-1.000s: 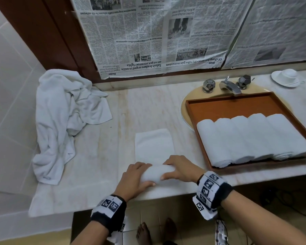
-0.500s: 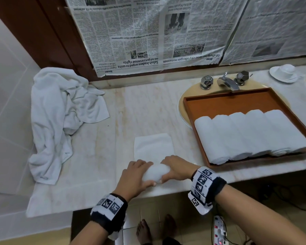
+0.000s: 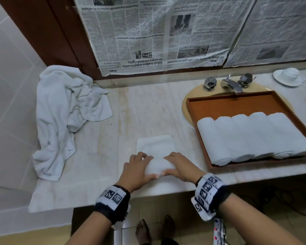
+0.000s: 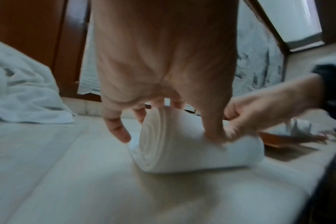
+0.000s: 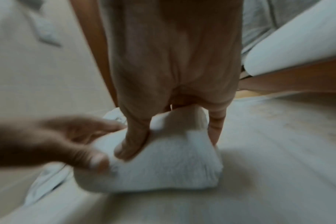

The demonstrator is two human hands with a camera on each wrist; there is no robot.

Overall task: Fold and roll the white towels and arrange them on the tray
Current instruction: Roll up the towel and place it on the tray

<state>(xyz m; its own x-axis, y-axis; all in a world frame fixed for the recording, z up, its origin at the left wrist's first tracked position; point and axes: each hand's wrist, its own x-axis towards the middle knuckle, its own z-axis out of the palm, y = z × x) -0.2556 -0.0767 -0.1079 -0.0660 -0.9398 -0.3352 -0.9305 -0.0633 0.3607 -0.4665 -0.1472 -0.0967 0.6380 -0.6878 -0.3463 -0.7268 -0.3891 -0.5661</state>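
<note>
Both hands, left hand [image 3: 137, 167] and right hand [image 3: 179, 166], curling over roll [image 3: 158, 167]; roll axis lying left-right, flat tail [image 3: 155, 145] extending away; tray [image 3: 237, 103] sitting right, nearer right hand.

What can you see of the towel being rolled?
The towel is white terry cloth, folded into a narrow strip on the marble counter. Its near end is wound into a roll, spiral layers showing at the left end. Left hand and right hand grip the roll; the flat part extends away from them.
</note>
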